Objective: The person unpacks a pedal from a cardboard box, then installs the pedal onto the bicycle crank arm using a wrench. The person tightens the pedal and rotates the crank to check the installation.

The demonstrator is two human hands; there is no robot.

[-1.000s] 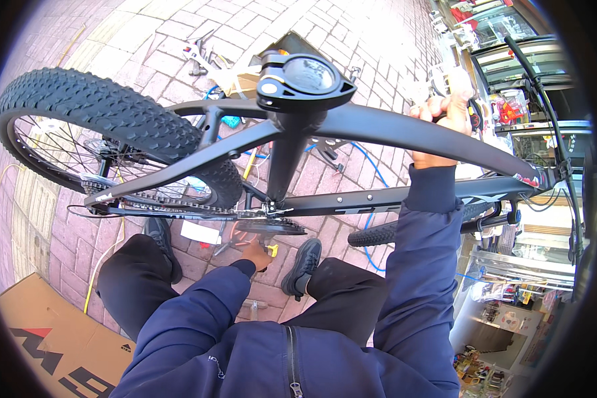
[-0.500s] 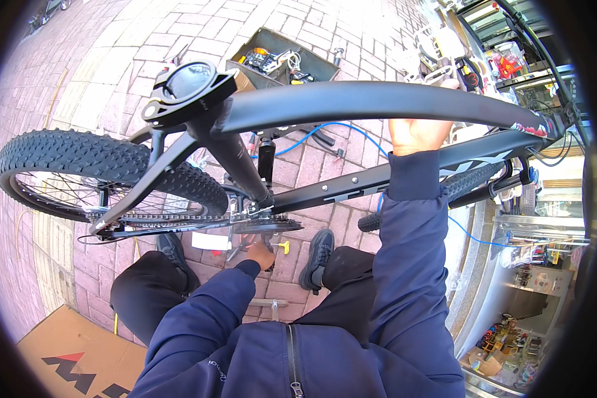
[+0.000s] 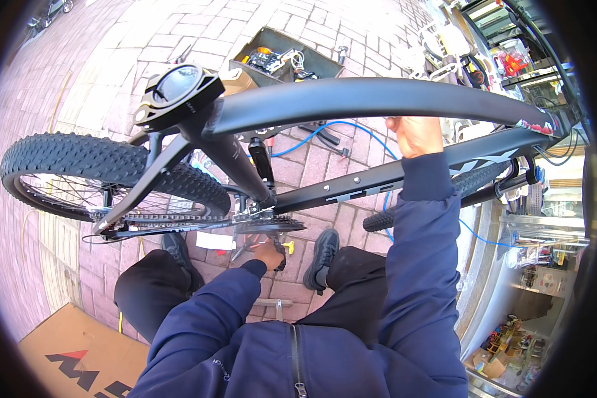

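A matt black bicycle frame point(image 3: 351, 101) stretches across in front of me, with no saddle on it. My right hand point(image 3: 420, 136) is up against the underside of its top tube, thumb to the left; the tube hides the other fingers. Low down beside the chainring point(image 3: 282, 226), my left hand point(image 3: 269, 254) is closed around a dark pedal point(image 3: 280, 260), partly covered by the fingers. On the far side a black crank arm point(image 3: 261, 159) points upward. The knobbly rear wheel point(image 3: 79, 159) is at the left, the front tyre point(image 3: 379, 221) at the right beneath the frame.
An open metal toolbox point(image 3: 325, 65) stands beyond the frame. A blue hose point(image 3: 371, 132) winds over the brick paving. Near my feet lie a yellow-handled tool point(image 3: 290, 247) and a white paper point(image 3: 215, 241). A cardboard sheet point(image 3: 79, 351) is at lower left; shop shelves line the right.
My right hand's fingertips no longer show over the top tube. My left hand has shifted slightly right with the pedal, and the far crank arm has tilted.
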